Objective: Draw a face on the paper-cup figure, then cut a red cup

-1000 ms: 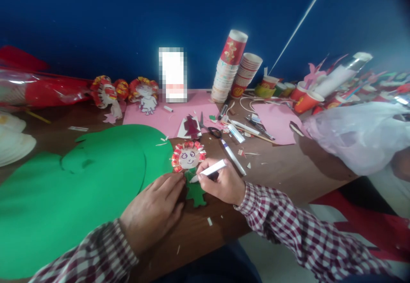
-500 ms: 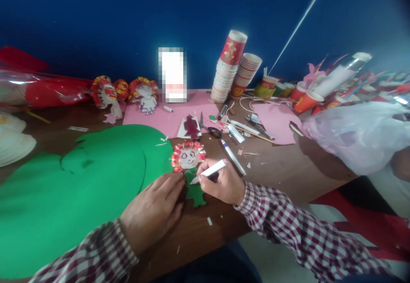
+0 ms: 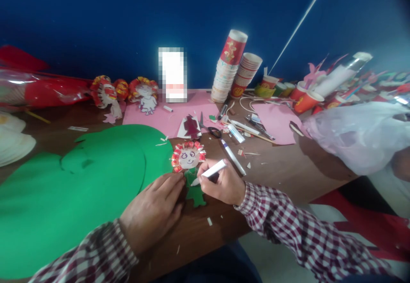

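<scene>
A paper figure lies on the brown table, with a round smiling face ringed in red and gold frills and a green body below it. My right hand is closed around a white marker, its tip touching or just above the upper part of the green body. My left hand rests flat, fingers stretched, with its fingertips at the body's left edge. A capped white marker with a purple band lies beyond my right hand. Behind the face is a dark red cut-out on white paper.
A big green sheet spreads to the left. Black-handled scissors, a glue stick and paper scraps lie further back on and around pink paper. Paper cup stacks stand behind; a plastic bag sits at right.
The marker tip has shifted very slightly on the green body. Both hands otherwise keep their places.
</scene>
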A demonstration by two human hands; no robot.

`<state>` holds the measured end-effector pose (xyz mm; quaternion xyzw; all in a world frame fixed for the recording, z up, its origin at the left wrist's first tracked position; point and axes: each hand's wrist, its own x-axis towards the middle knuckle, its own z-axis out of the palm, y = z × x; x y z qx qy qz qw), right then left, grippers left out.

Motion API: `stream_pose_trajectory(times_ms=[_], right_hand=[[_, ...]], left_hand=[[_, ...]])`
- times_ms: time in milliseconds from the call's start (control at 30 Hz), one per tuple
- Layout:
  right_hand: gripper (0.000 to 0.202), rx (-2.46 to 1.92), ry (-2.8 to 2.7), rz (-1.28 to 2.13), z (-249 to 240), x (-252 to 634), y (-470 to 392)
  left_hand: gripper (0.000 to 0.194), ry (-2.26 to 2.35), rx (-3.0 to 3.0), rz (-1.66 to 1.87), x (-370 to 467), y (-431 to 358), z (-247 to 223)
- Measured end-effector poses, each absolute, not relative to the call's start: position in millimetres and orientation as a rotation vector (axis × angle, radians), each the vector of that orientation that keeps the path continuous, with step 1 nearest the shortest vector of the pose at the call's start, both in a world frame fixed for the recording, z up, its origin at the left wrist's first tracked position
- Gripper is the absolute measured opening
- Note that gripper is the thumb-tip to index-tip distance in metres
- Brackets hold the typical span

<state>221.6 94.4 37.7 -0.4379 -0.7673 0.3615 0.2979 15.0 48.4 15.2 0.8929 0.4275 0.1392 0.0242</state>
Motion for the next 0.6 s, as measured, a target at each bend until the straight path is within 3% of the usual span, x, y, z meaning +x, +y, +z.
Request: stream_pose_trajectory(times_ms=[233,400,600], right_hand=[[0.005,-1.159,-2.022,0.988,35.8,222.1,93.6],[0.002,-1.12,-1.858,1.199,37.6,224.0,96.4],[0.017,-1.087,-1.404,1.371,31.6,229.7,106.4]], left_hand=[[0.04,1.321,2.749,0.417,14.9,47.8,15.8],[0.04,1.301,2.755,0.432,15.2,48.5,17.2],[0.041,1.308,2.727,0.498,15.7,49.3,19.1]])
